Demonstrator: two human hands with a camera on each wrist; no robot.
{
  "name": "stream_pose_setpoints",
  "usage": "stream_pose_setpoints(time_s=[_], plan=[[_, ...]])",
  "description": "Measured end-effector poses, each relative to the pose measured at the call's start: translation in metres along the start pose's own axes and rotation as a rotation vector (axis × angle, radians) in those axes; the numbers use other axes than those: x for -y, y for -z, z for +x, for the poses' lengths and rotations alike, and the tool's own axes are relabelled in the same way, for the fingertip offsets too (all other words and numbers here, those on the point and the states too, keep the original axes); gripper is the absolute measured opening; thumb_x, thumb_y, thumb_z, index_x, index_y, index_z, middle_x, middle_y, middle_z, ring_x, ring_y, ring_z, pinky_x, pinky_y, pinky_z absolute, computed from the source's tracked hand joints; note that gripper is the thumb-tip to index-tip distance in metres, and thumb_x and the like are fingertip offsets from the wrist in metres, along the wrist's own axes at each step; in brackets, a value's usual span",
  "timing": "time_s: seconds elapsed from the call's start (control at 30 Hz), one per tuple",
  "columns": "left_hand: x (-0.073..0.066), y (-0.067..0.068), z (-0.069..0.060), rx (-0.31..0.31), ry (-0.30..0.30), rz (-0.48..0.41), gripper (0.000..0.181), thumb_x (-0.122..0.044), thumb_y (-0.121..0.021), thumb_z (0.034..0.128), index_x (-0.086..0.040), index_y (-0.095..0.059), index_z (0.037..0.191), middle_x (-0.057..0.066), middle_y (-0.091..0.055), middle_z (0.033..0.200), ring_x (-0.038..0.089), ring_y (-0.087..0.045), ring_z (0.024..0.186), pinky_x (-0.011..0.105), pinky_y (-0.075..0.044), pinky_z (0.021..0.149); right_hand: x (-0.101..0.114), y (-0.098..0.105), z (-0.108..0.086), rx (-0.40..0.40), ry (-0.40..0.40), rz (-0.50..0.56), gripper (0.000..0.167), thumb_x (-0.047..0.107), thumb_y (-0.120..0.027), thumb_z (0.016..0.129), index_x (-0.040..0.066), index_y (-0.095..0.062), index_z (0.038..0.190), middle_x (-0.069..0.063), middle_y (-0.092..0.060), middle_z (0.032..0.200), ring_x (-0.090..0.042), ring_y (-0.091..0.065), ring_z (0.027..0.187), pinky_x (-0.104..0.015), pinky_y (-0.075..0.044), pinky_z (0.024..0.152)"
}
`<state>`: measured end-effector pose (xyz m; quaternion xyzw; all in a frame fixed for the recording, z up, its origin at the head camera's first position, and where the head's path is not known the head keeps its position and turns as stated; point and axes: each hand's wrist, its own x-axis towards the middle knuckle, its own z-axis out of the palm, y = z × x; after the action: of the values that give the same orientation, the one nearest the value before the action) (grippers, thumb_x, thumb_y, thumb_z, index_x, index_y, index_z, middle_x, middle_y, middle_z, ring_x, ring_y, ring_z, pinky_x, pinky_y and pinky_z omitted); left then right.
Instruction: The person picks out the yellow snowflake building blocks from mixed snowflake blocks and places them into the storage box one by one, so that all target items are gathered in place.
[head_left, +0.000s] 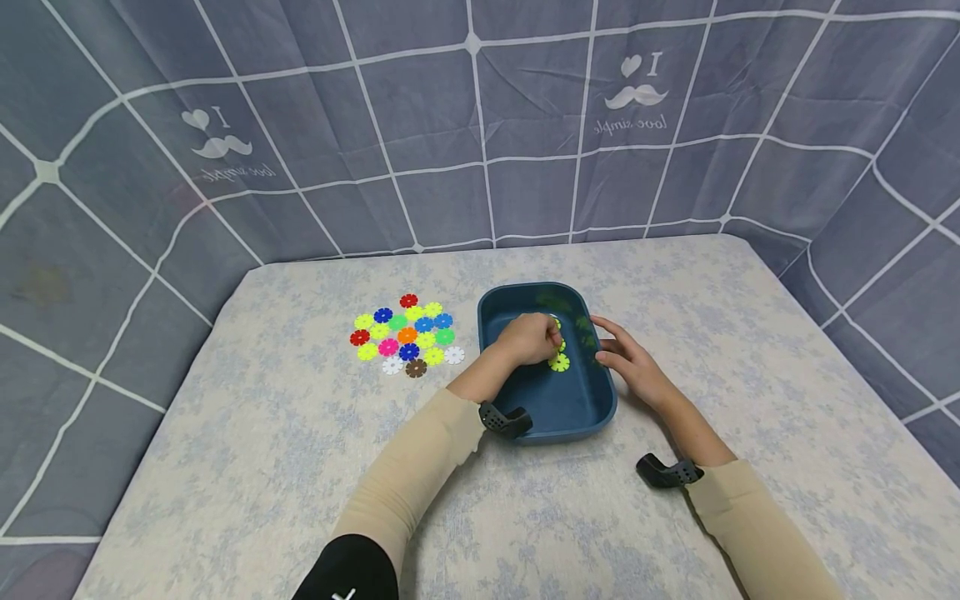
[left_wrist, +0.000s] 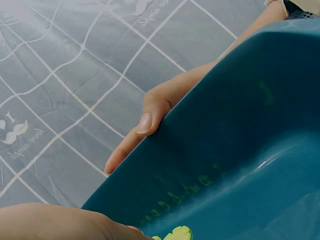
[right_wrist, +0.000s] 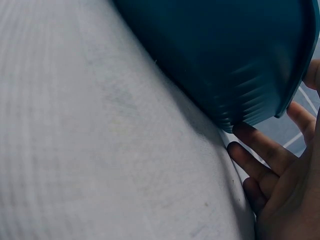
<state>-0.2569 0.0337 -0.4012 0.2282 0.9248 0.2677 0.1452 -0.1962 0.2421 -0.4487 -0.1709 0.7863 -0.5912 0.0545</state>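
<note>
The left hand [head_left: 527, 338] reaches inside a blue tray [head_left: 546, 435], its fingers curled and pinching at a yellow-green disc. Another yellow-green disc [head_left: 559, 363] lies by the fingertips on the tray floor; the hand partly covers the others there. In the left wrist view, yellow-green discs [left_wrist: 180, 233] show beside the left hand [left_wrist: 65, 223]. At the tray's right side, the right hand [head_left: 634, 364] touches the rim and outer wall with loosely spread fingers. The right wrist view shows the right hand [right_wrist: 285, 175] with fingertips against the outside of the tray [right_wrist: 215, 55].
Left of the tray, many notched discs lie spread on the patterned tabletop [head_left: 247, 433], among them an orange disc [head_left: 407, 335], a brown disc [head_left: 416, 368] and a white disc [head_left: 454, 355]. A grey checked curtain [head_left: 525, 196] hangs behind and beside the table.
</note>
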Motion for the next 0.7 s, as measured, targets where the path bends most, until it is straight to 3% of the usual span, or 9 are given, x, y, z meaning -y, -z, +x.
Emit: stream_pose_setpoints(time_s=[0.27, 0.7], plan=[[0.0009, 0.0014, -0.0013, -0.036, -0.042, -0.054, 0.012, -0.004, -0.059, 0.0921, -0.008, -0.069, 0.095, 0.001, -0.066, 0.091, 0.014, -0.058, 0.072, 0.026, -0.045, 0.066, -0.0005, 0.0008, 0.0005, 0.005, 0.003, 0.012, 0.058, 0.013, -0.045, 0.103, 0.011, -0.021, 0.156, -0.030, -0.041, 0.143, -0.043, -0.042, 0.129, -0.061, -0.032, 0.102], [0.0016, 0.0068, -0.0059, -0.119, -0.069, -0.174, 0.005, -0.006, -0.062, 0.0923, -0.007, -0.067, 0.094, 0.002, -0.063, 0.083, 0.015, -0.059, 0.070, 0.026, -0.047, 0.065, -0.0016, 0.0009, 0.0004, 0.004, -0.012, 0.012, 0.057, 0.014, -0.044, 0.104, 0.011, -0.021, 0.156, -0.030, -0.040, 0.144, -0.045, -0.041, 0.129, -0.061, -0.033, 0.101]])
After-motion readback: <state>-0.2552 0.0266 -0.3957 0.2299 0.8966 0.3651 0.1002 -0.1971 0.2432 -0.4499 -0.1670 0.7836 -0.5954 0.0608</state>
